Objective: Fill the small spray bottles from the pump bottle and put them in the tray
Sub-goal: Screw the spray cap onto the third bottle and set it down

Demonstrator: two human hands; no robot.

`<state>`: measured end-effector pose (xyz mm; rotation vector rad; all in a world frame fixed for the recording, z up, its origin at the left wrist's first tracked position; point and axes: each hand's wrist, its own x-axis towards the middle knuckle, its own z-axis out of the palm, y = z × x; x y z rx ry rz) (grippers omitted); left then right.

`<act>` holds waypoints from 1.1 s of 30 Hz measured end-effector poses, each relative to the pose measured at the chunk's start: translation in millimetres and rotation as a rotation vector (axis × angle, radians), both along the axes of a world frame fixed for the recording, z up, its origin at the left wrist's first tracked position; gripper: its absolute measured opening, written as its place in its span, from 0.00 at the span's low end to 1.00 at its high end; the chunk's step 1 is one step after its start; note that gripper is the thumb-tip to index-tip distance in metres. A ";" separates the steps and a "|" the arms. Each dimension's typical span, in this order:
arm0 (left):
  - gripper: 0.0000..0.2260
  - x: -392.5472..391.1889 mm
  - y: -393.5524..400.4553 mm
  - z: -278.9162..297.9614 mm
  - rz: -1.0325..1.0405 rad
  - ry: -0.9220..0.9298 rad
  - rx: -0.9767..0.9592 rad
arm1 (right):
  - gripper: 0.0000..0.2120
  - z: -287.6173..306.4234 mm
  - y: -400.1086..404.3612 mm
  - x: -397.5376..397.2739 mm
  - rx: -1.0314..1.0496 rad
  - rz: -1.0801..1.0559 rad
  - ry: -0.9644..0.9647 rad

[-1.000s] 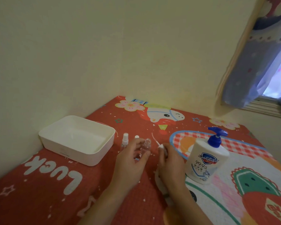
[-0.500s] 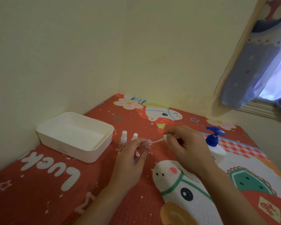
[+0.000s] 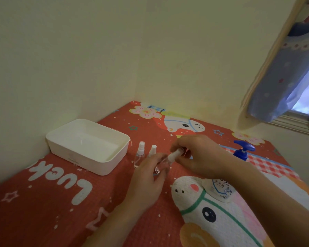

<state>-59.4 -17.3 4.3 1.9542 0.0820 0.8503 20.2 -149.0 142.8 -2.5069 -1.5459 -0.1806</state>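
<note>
My left hand (image 3: 146, 179) grips a small clear spray bottle (image 3: 162, 164), tilted toward the right. My right hand (image 3: 202, 155) pinches the bottle's white spray cap (image 3: 174, 155), which sits at the bottle's neck. Two more small clear spray bottles with white tops stand upright just behind: one (image 3: 140, 155) nearer the tray, the other (image 3: 152, 151) partly hidden by my left hand. The white pump bottle with a blue pump head (image 3: 243, 148) stands to the right, mostly hidden behind my right forearm. The white tray (image 3: 89, 158) sits at the left by the wall and holds nothing.
Everything rests on a red cartoon-print mat (image 3: 61, 202) in a corner of cream walls. A blue curtain (image 3: 284, 82) and a window are at the upper right.
My right hand has brought the white spray cap with its thin tube back from the right onto the neck of the bottle in my left hand. The view has shifted slightly.
</note>
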 end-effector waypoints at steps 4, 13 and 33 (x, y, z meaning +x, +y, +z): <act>0.13 -1.2 0.5 -2.1 -0.010 0.000 0.018 | 0.07 -2.1 2.0 2.0 -0.033 0.013 -0.021; 0.15 -2.4 -3.0 -4.3 -0.019 -0.009 0.094 | 0.32 -15.2 17.1 7.7 -0.152 -0.198 -0.168; 0.13 -2.4 -2.2 -3.0 0.011 -0.038 0.102 | 0.16 -2.8 6.8 -3.0 -0.020 -0.039 0.129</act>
